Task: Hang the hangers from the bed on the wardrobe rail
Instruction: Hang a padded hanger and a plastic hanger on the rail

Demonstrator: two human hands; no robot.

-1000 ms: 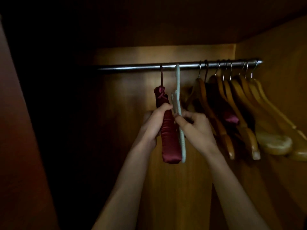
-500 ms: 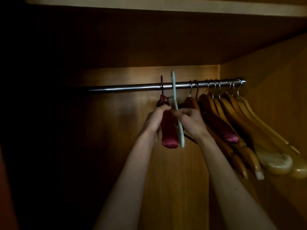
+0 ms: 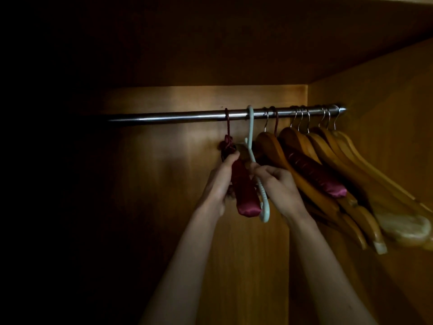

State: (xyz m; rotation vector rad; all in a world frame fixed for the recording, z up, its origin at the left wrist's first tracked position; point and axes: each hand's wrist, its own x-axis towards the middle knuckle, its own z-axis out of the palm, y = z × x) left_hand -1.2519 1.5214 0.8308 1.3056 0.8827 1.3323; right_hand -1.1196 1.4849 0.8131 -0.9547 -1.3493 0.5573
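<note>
both hooks are already over the rail (image 3: 178, 116): the red padded hanger (image 3: 243, 184) on the left, the pale plastic hanger (image 3: 257, 181) just right of it, their long arms pointing down toward the person. the left hand (image 3: 222, 181) grips the red one, the right hand (image 3: 278, 184) pinches the pale one. the wooden hangers (image 3: 328, 165) crowd rightward, so any slide probably goes that way along the rail.

No readable text, label, brand, number or sign appears anywhere in the dim wardrobe view, neither on the hangers at centre and right nor on the wooden panels behind them.
</note>
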